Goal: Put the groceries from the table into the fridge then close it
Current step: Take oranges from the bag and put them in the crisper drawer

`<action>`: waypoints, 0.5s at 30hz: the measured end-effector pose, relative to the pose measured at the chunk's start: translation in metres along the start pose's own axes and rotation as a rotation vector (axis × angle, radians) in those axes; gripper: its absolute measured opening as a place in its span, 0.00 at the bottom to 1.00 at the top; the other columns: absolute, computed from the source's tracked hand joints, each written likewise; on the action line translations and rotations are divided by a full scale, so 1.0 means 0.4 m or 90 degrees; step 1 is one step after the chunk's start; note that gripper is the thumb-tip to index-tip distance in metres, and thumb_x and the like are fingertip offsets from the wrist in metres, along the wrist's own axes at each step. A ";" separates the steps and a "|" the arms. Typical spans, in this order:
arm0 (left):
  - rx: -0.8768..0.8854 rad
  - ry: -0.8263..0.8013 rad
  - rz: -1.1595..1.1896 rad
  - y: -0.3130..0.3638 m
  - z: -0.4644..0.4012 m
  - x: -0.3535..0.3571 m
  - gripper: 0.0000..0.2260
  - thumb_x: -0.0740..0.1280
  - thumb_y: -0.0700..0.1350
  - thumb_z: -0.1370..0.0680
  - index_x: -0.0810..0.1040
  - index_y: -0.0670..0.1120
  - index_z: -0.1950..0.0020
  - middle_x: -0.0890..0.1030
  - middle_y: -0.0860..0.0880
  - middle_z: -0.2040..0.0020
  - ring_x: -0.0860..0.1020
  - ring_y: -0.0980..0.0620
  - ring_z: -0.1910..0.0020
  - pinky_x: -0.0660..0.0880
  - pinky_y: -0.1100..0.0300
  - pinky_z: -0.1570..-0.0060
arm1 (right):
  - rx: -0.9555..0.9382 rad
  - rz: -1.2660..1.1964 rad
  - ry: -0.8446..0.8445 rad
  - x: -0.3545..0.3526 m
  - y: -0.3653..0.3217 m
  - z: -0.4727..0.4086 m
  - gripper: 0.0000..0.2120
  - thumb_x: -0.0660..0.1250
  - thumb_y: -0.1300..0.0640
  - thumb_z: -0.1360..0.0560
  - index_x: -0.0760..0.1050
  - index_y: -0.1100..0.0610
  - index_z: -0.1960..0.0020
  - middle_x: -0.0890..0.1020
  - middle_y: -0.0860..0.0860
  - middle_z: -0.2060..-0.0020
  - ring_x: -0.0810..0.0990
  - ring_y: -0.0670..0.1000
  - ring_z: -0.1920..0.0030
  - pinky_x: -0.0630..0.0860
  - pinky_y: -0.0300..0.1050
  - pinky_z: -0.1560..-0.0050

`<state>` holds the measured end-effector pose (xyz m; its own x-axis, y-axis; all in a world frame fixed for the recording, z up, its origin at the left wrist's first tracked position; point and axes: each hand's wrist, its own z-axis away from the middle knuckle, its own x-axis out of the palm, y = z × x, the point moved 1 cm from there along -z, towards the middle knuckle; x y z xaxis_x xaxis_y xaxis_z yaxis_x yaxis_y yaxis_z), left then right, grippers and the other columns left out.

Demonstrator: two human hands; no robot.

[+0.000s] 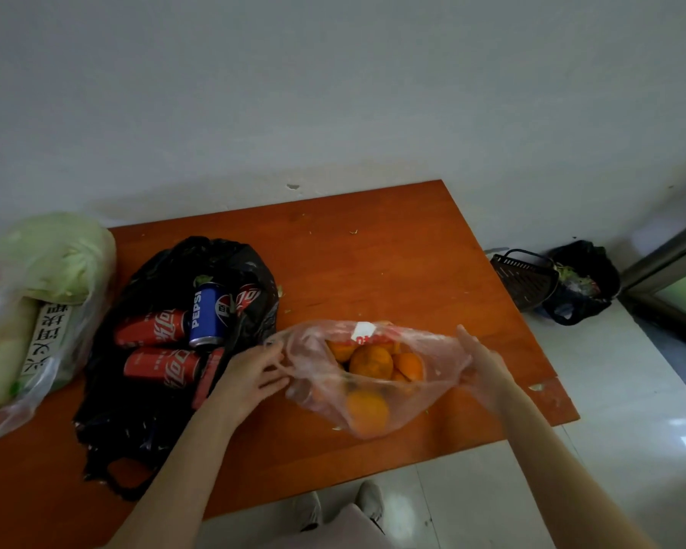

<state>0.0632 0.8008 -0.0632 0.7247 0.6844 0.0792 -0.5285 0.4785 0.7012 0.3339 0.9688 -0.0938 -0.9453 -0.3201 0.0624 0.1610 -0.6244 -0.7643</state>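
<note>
"PEPSI" runs in white letters along the blue can (206,315), which also bears the round Pepsi emblem. The red cans (163,368) carry white Coca-Cola script (in Chinese characters). A white label (46,336) inside the clear bag (1,394) shows black Chinese characters, not legible from here.

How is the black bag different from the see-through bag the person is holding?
The black bag is opaque and holds soda cans; the clear bag shows oranges inside. No hand touches the black bag, while the left hand and right hand hold the clear bag open. Both lie on the table.
</note>
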 end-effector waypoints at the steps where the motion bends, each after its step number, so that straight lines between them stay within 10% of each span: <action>1: 0.070 0.073 -0.177 0.012 0.012 0.007 0.17 0.65 0.45 0.23 0.71 0.42 0.35 0.77 0.44 0.42 0.77 0.46 0.45 0.74 0.54 0.47 | -0.023 0.197 0.099 -0.008 -0.005 -0.002 0.29 0.59 0.34 0.28 0.75 0.62 0.61 0.78 0.56 0.64 0.75 0.49 0.66 0.72 0.40 0.65; 5: 0.633 0.340 -0.629 0.060 0.079 0.096 0.14 0.64 0.42 0.24 0.73 0.42 0.39 0.75 0.44 0.41 0.72 0.46 0.40 0.68 0.53 0.41 | -0.362 0.516 0.385 0.032 -0.041 0.027 0.22 0.64 0.43 0.25 0.74 0.61 0.43 0.75 0.57 0.48 0.73 0.54 0.47 0.69 0.46 0.48; 7: 0.799 0.247 -0.719 0.065 0.086 0.160 0.11 0.61 0.39 0.25 0.77 0.43 0.45 0.77 0.45 0.47 0.75 0.47 0.46 0.70 0.55 0.46 | -0.548 0.566 0.359 0.080 -0.060 0.053 0.13 0.66 0.56 0.24 0.75 0.62 0.43 0.76 0.57 0.46 0.74 0.55 0.45 0.70 0.44 0.46; 10: 0.716 -0.026 -0.932 0.016 0.054 0.223 0.13 0.58 0.38 0.22 0.75 0.46 0.41 0.77 0.48 0.44 0.73 0.49 0.44 0.67 0.60 0.48 | -0.592 0.743 0.129 0.135 -0.039 0.043 0.06 0.62 0.62 0.23 0.77 0.61 0.50 0.78 0.56 0.53 0.78 0.54 0.57 0.78 0.48 0.57; 15: 0.473 -0.011 -1.192 -0.052 -0.015 0.168 0.25 0.65 0.52 0.25 0.64 0.49 0.30 0.65 0.47 0.30 0.62 0.46 0.31 0.62 0.50 0.35 | -0.302 0.893 -0.017 0.104 0.008 0.008 0.18 0.64 0.57 0.25 0.70 0.57 0.35 0.72 0.55 0.36 0.72 0.56 0.38 0.73 0.50 0.41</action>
<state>0.1203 0.8402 -0.0764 0.0623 -0.2991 -0.9522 0.9843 0.1761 0.0091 0.2959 0.9514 -0.0916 -0.0933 -0.4665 -0.8796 0.8061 0.4831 -0.3417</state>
